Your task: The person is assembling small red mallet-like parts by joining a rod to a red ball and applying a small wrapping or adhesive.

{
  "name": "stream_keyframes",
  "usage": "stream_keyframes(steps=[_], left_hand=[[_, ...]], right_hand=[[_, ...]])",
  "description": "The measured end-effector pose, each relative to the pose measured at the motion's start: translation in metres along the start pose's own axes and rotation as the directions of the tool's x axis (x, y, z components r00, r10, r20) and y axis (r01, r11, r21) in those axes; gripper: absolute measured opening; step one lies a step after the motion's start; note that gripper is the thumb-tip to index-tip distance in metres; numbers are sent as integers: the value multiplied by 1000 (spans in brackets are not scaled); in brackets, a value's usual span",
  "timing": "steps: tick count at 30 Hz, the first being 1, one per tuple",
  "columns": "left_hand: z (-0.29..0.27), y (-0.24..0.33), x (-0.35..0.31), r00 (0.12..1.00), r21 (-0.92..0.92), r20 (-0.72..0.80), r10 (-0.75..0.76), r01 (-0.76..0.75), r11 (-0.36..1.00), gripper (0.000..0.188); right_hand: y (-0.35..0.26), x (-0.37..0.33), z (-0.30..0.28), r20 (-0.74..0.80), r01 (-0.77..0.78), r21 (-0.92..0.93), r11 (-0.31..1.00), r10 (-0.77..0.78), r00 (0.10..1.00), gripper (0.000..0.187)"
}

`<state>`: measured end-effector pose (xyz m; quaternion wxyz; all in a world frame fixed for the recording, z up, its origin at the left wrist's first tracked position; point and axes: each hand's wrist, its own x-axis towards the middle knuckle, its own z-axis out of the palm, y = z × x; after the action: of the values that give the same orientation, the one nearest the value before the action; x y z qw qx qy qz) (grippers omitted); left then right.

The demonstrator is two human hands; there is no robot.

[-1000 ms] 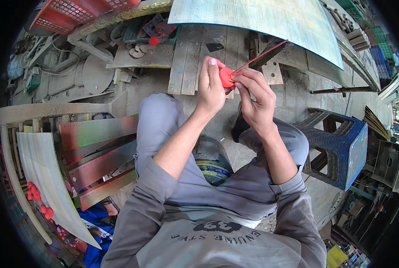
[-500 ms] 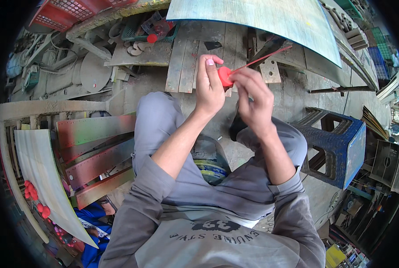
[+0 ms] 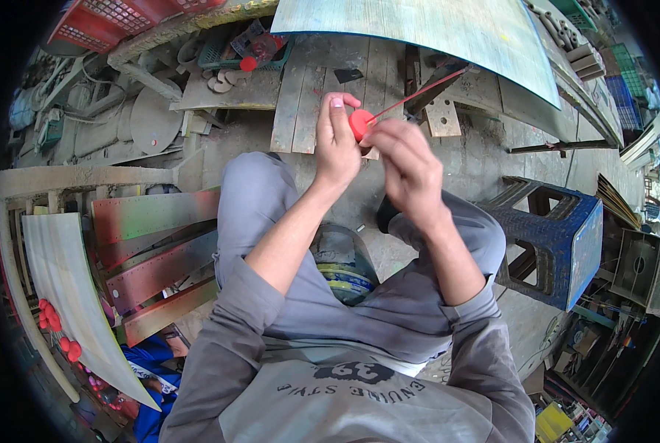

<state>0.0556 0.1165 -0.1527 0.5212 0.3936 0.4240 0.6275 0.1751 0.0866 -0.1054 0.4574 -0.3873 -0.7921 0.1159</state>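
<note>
My left hand (image 3: 336,144) is raised in front of my knees, closed round a small round red piece (image 3: 359,124) whose flat face shows. Close by its right side, my right hand (image 3: 410,162) pinches the lower end of a thin red stick (image 3: 422,96). That stick slants up and to the right, and its low end meets the red piece. Fingers hide the exact point of contact and what lies under the piece. The right fingertips are slightly blurred.
A pale painted board (image 3: 411,26) spans the far bench. More red pieces (image 3: 70,348) lie on a curved board (image 3: 68,288) at my left. On the right stands a blue stool (image 3: 585,244). A green basket (image 3: 275,63) holds a bottle with a red cap.
Both hands have shifted slightly left with the red piece and the stick. The right fingers have moved lower along the piece's edge.
</note>
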Motion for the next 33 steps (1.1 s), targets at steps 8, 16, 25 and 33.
stream_keyframes(steps=[8, 16, 25, 33], left_hand=[[-2, 10, 1, 992, -174, 90, -94, 108, 979, 33], [-10, 3, 5, 976, -313, 171, -135, 184, 932, 30], [-8, 16, 4, 903, -462, 298, -308, 419, 782, 26], [-13, 13, 5, 835, -568, 479, -270, 530, 630, 26]], right_hand=[[2, 4, -3, 6, 28, 9, 1000, -28, 1000, 29], [5, 6, -5, 37, 73, -4, 997, -73, 997, 34], [17, 11, -12, 46, 48, -22, 999, -47, 998, 34], [15, 14, -14, 60, 46, -5, 999, -46, 997, 33]])
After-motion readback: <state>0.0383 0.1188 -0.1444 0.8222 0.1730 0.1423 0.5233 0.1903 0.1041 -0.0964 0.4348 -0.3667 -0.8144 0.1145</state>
